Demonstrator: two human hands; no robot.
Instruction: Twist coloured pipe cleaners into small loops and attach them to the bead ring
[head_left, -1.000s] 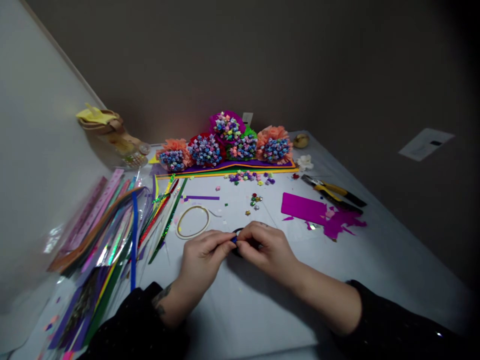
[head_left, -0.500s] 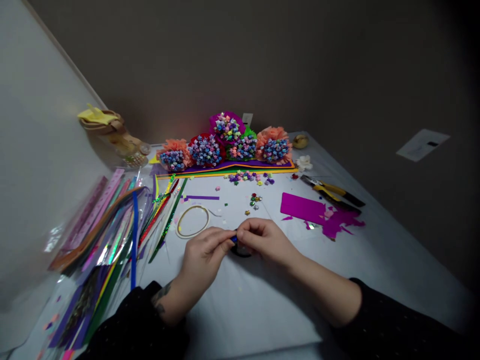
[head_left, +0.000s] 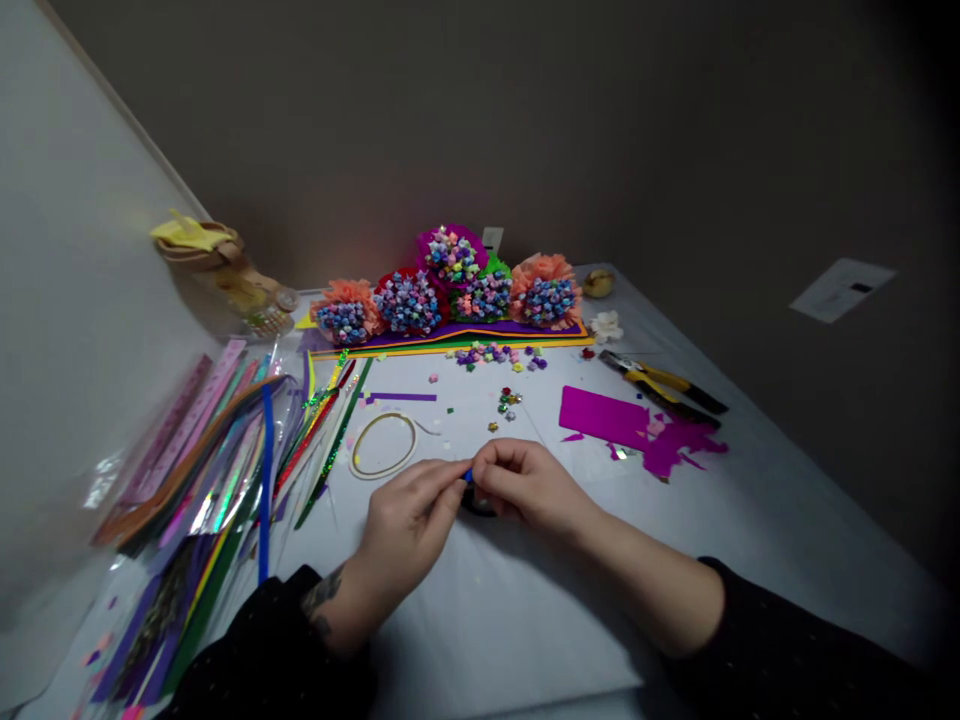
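Observation:
A small blue folded paper piece [head_left: 469, 477] is pinched between the fingertips of both hands, mostly covered by them. My left hand [head_left: 411, 520] grips it from the left between thumb and index finger. From the right, my right hand [head_left: 525, 487] closes on it with bent fingers. Beneath the hands, a dark rounded object [head_left: 480, 505] lies partly hidden on the table; I cannot make out its kind. Just beyond the fingers are several small shiny paper stars [head_left: 508, 402]. A roll of narrow tape [head_left: 351, 450] rests left of them.
Paper strips in clear bags [head_left: 217, 470] cover the left side. Along the back stand several paper-star bouquets [head_left: 409, 300], with loose pastel stars [head_left: 499, 354] before them. Yellow-black pliers [head_left: 660, 385] and torn magenta paper [head_left: 604, 415] lie at right. A wall [head_left: 450, 120] borders the back.
Both hands keep their hold on the blue piece, with only slight finger movement; a little more blue shows above the left thumb. The whole view has shifted very slightly.

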